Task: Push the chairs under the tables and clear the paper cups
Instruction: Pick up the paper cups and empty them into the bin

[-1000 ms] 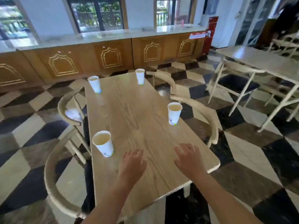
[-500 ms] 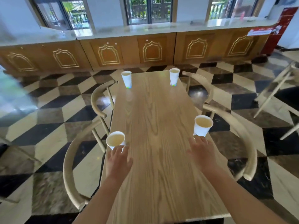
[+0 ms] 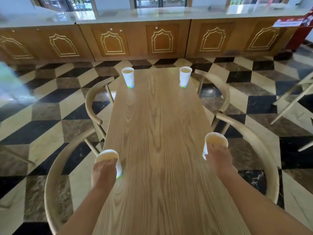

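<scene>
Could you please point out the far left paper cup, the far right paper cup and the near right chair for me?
far left paper cup (image 3: 129, 78), head view, on its side wall.
far right paper cup (image 3: 185, 79), head view, on its side wall.
near right chair (image 3: 257, 143), head view, on its curved backrest rail.

Long wooden table (image 3: 157, 150): four paper cups (image 3: 128, 77) (image 3: 185, 76) (image 3: 108, 160) (image 3: 214, 143), one near each corner.

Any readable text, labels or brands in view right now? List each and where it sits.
Nothing is legible.
Red sign on the counter at far right: white lettering, too blurred to read.
Paper cups: green and blue printing near the base, too small to read.
</scene>
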Demonstrator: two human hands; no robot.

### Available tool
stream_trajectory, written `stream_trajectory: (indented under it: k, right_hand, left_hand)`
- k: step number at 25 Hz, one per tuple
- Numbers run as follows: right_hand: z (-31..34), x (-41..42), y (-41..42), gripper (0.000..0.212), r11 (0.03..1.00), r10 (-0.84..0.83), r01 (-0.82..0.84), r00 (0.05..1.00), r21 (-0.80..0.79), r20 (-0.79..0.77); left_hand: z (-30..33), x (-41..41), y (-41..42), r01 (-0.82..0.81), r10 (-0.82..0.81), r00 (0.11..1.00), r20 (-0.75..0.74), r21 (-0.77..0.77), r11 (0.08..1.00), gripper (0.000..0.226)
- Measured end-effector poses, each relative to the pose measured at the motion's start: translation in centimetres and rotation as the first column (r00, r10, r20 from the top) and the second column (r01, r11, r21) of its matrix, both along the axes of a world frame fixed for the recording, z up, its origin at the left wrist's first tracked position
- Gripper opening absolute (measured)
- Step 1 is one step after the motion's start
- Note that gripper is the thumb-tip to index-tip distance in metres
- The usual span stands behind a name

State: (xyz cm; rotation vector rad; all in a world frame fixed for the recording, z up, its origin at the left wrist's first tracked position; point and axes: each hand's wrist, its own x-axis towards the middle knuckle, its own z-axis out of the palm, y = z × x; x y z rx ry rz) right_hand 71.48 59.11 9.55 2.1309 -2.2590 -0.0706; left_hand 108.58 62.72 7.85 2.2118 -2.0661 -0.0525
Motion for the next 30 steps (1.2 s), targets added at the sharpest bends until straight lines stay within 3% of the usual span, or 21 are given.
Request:
stream_trajectory:
  k: [5,8,10,13,16,18,24,30]
  right_hand:
    - [-0.3,-0.8,0.2,0.038,1.0,0.003,-0.001,0.992,-0.019,0.124]
    - [-0.6,-1.3,0.7,0.04,0.996,0.055,-0.041,0.978,-0.077,0.199]
    - [0.0,-1.3,1.4,0.041,0.989,0.082,-0.047,0.965,-0.143,0.25]
    - [1.5,-1.6,3.3,0.032,0.971,0.09,-0.003,0.932,-0.239,0.352]
    - [2.8,-3.3,6.5,0.019,0.95,0.072,0.068,0.901,-0.304,0.427]
    - [3.2,-5.5,8.7,0.022,0.936,0.042,0.119,0.897,-0.33,0.441]
    - [3.8,-15.8,15.2,0.011,0.932,-0.044,0.183,0.913,-0.313,0.404]
    - [5.5,-28.9,19.6,0.006,0.916,-0.017,0.178,0.912,-0.359,0.41]
  left_hand:
    - [0.2,-1.7,-1.2,-0.003,0.003,1.0,-0.008,0.018,1.0,0.04]
    - [0.9,-4.5,-1.9,0.004,-0.001,0.995,-0.102,0.028,1.0,0.031]
    - [1.6,-7.4,-2.0,0.122,-0.122,0.983,-0.136,-0.007,0.993,0.035]
    - [3.1,-12.7,-1.8,0.366,-0.375,0.92,-0.113,-0.087,0.926,0.045]
    - [4.7,-18.6,-1.1,0.531,-0.565,0.81,-0.16,-0.208,0.821,0.04]
    - [5.4,-22.8,-0.2,0.601,-0.652,0.738,-0.175,-0.271,0.752,0.035]
    - [6.2,-35.6,4.0,0.705,-0.801,0.567,-0.191,-0.389,0.592,0.032]
    - [7.0,-49.7,8.7,0.691,-0.812,0.56,-0.166,-0.446,0.568,0.023]
